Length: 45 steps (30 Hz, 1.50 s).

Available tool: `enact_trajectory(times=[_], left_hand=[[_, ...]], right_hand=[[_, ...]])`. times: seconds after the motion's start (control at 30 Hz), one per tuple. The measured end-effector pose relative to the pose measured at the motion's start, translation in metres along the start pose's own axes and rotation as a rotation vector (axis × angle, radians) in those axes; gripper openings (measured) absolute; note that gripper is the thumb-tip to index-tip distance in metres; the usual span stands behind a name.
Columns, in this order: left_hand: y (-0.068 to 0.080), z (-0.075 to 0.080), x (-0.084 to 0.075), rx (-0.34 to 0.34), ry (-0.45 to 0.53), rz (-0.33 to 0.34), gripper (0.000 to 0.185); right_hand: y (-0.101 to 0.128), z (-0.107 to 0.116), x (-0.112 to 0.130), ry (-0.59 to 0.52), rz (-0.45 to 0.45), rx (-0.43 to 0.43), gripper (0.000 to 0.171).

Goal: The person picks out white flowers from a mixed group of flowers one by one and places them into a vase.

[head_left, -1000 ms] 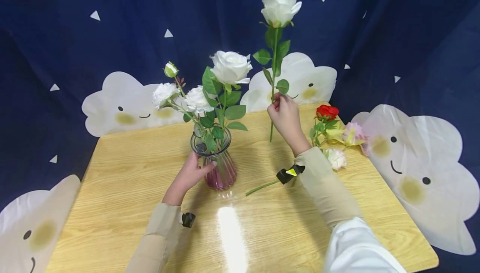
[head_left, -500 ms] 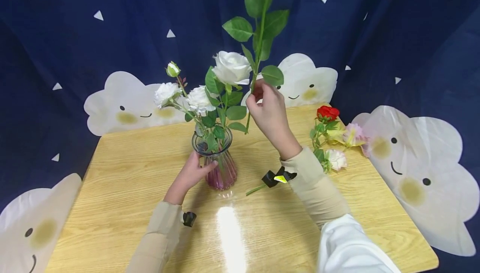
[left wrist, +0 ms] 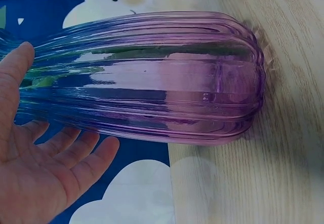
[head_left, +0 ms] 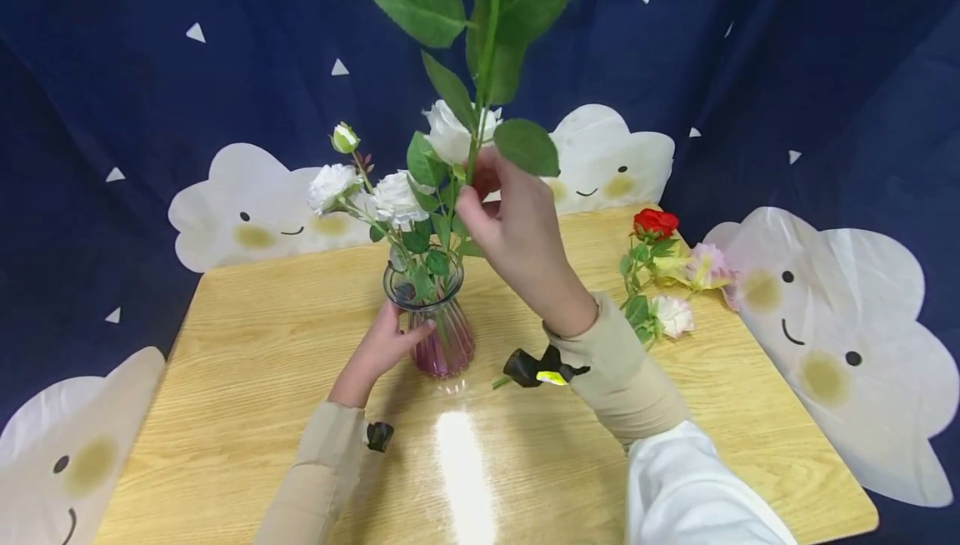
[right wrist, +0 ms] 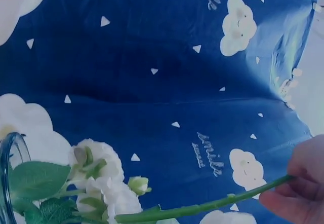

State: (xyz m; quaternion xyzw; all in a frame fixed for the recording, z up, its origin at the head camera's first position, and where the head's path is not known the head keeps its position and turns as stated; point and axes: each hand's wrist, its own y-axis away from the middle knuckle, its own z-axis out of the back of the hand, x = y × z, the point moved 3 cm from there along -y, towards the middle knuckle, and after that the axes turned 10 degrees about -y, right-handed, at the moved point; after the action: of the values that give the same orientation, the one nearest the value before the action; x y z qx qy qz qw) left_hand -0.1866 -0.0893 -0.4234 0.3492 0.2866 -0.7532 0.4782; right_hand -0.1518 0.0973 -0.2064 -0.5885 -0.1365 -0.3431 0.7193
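A ribbed glass vase (head_left: 444,347), clear at the rim and purple-pink below, stands on the table holding white roses (head_left: 397,199) with green leaves. My left hand (head_left: 381,345) holds it just under the rim; in the left wrist view my thumb and fingers lie along the vase's narrow part (left wrist: 167,77). High over the vase, my right hand (head_left: 519,241) pinches the stem of a long artificial rose (head_left: 491,41). Its bloom is beyond the top edge of the head view. In the right wrist view the green stem (right wrist: 212,203) slants across toward the white blooms near the vase mouth.
A red rose (head_left: 655,223), a pink flower (head_left: 707,267) and a pale rose (head_left: 672,317) lie at the right of the wooden table (head_left: 262,345). A cut stem end (head_left: 501,382) shows beside the right wrist strap. Behind hangs a dark blue cloth (head_left: 262,37) with clouds.
My right hand has moved left and nearer with the rose, bringing its stem over the vase and its bloom out of the head view. The left hand and vase have stayed put.
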Motion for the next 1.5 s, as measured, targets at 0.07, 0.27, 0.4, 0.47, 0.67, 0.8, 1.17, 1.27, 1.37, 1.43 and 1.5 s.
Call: enact_trajectory(times=[0.07, 0.27, 0.4, 0.47, 0.67, 0.8, 1.17, 1.27, 1.37, 1.43, 1.5], left_hand=[[0.0, 0.0, 0.0, -0.005, 0.0, -0.002, 0.074], [-0.001, 0.0, 0.004, -0.014, -0.004, -0.017, 0.071], [0.002, 0.003, -0.011, -0.01, 0.009, -0.03, 0.07], [0.004, 0.006, -0.021, -0.006, 0.016, -0.04, 0.07], [0.007, 0.007, -0.032, -0.007, 0.024, -0.057, 0.07], [0.008, 0.007, -0.033, -0.009, 0.015, -0.049, 0.072], [0.001, -0.002, -0.003, -0.02, -0.008, -0.062, 0.077], [0.001, -0.001, -0.002, -0.029, -0.011, -0.068, 0.076], [0.003, 0.002, -0.011, -0.038, -0.002, -0.066, 0.074], [0.006, 0.005, -0.021, -0.038, 0.006, -0.057, 0.072], [0.009, 0.008, -0.031, -0.032, 0.006, -0.046, 0.07]], right_hand=[[-0.001, -0.004, 0.002, -0.01, -0.008, 0.028, 0.007], [0.003, -0.022, -0.012, 0.027, 0.004, 0.109, 0.007], [0.01, -0.038, -0.029, 0.083, 0.015, 0.165, 0.005], [0.016, -0.046, -0.039, 0.094, 0.016, 0.173, 0.004], [0.04, -0.066, -0.07, 0.108, -0.06, 0.203, 0.006], [0.052, -0.074, -0.082, 0.175, -0.147, 0.264, 0.003], [0.06, -0.078, -0.081, 0.381, -0.123, 0.305, 0.014], [0.058, -0.076, -0.078, 0.477, -0.085, 0.298, 0.019], [0.057, -0.074, -0.074, 0.558, -0.054, 0.31, 0.023], [0.056, -0.074, -0.072, 0.632, -0.043, 0.347, 0.026], [0.057, -0.074, -0.07, 0.7, -0.059, 0.412, 0.03]])
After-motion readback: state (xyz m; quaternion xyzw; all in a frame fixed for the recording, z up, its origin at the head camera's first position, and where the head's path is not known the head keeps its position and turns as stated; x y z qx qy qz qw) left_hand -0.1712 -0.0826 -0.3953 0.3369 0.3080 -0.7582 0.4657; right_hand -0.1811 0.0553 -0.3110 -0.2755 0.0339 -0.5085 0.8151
